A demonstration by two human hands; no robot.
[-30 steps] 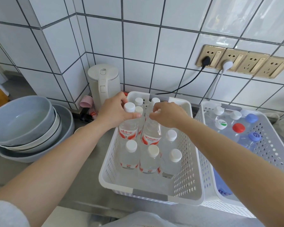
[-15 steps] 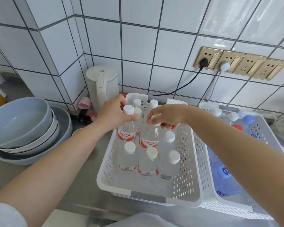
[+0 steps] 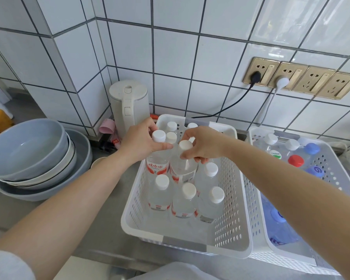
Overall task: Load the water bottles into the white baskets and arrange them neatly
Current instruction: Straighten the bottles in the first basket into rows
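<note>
A white perforated basket (image 3: 233, 223) on the steel counter holds several clear water bottles with white caps and red labels, standing upright. My left hand (image 3: 138, 141) grips the neck of a bottle (image 3: 157, 164) at the basket's left side. My right hand (image 3: 202, 145) holds the neck of the tilted bottle (image 3: 183, 168) beside it. A second white basket (image 3: 329, 178) to the right holds bottles with blue, red and white caps, partly hidden by my right forearm.
A white electric kettle (image 3: 128, 102) stands against the tiled wall behind the left basket. Stacked grey bowls (image 3: 26, 158) sit at the left. Gold wall sockets (image 3: 299, 79) carry a black and a white cord down behind the baskets.
My right hand has shifted its hold on the middle bottle, which now leans with its cap showing. My left hand has stayed on its bottle. The view moved slightly.
</note>
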